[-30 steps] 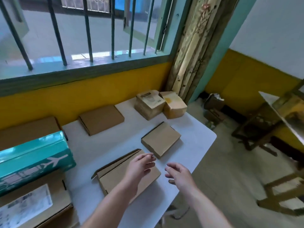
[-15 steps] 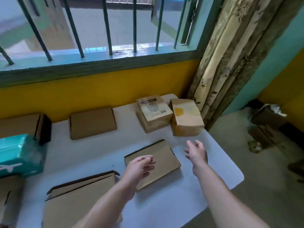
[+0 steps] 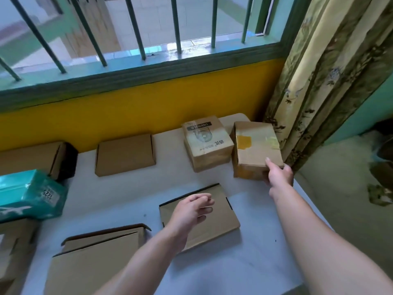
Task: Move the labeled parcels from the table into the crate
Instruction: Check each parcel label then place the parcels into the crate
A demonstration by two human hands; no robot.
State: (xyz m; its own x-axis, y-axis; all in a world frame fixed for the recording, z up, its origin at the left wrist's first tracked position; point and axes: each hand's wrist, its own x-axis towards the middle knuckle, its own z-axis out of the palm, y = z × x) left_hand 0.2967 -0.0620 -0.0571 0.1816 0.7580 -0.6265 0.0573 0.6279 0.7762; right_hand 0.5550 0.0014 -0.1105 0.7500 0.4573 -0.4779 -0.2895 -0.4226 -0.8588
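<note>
A taped brown parcel with a yellow patch [image 3: 254, 145] sits at the far right corner of the white table [image 3: 244, 265]. My right hand [image 3: 278, 174] grips its near right corner, thumb on top. Just left of it stands a printed brown parcel [image 3: 206, 143]. My left hand [image 3: 191, 211] hovers with loosely curled fingers over a flat cardboard box [image 3: 214, 218] in the middle of the table and holds nothing. No crate is in view.
A flat box [image 3: 125, 155] lies at the back centre, another [image 3: 32, 156] at the back left. A teal parcel labelled 1225 [image 3: 27, 194] sits at the left edge. A larger flat box [image 3: 95, 262] lies near me. A curtain [image 3: 331, 71] hangs right of the table.
My right hand reached forward and right and took hold of the taped parcel's corner. My left hand stayed over the flat box. The view swung left and closer to the table.
</note>
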